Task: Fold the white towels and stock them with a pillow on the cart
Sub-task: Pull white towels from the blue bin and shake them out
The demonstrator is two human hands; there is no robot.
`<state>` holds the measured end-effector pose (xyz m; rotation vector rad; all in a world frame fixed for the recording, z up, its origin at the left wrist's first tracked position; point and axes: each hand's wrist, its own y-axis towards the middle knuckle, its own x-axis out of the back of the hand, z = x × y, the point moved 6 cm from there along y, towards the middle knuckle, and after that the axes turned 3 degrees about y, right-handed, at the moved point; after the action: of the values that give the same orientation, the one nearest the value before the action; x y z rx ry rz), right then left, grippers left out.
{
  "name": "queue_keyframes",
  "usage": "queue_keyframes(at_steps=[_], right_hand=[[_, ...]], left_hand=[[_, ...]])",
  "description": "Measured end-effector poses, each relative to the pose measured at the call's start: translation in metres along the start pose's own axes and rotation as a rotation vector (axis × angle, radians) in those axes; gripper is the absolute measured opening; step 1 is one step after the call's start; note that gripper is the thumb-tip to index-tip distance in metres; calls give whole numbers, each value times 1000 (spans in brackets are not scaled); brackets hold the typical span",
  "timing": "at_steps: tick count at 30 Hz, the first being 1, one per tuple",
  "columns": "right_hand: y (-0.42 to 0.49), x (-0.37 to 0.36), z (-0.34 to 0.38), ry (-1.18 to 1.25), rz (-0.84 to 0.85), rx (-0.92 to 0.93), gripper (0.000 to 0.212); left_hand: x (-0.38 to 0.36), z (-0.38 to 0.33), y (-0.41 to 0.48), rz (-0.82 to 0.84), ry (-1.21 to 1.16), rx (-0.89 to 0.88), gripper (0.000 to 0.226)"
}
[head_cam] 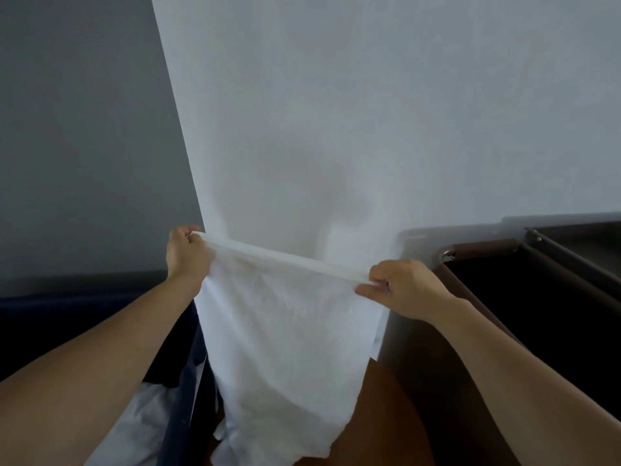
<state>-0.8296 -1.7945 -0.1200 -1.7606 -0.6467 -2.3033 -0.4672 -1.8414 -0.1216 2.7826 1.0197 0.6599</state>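
Nearest the camera, two bare forearms reach forward from the lower corners. Between them, low at the left, white cloth [141, 422] lies crumpled inside a dark blue bin [183, 391], whose edge runs up the frame beside the left forearm. A patch of brown floor [386, 415] shows to the right of that.

The towel [285, 334] hangs in the middle, held up in the air by its top edge and falling in soft folds past the bin edge toward the floor; its lower end is ragged in outline and partly hides the floor. The top hem is pulled taut into a straight, slightly slanted band, higher at the left.

The left hand [186, 252] grips the left corner of the hem with fingers curled over it. The right hand [403, 285] pinches the right corner between thumb and fingers. The hands are well apart, the width of the towel between them.

To the right stands the cart [510, 274], dark brown, with a rounded metal corner and a deep, dark open compartment. Beyond everything rises a pale wall [369, 95], with a darker grey wall [84, 129] meeting it at the left.
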Motion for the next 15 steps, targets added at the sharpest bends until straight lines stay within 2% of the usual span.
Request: queue_keyframes(at_steps=[3,8,15], right_hand=[[-6,-13,-9,51,-28,46,47],[-8,-13,-18,149,-94,-33,30],[-16,-17,-52,447,-226,-288,18]], left_hand=[[-4,2,-1,19,7,-2,35],[-7,-1,6,16,27,-22,37],[-25,-3,-4,92,-9,-24,40]])
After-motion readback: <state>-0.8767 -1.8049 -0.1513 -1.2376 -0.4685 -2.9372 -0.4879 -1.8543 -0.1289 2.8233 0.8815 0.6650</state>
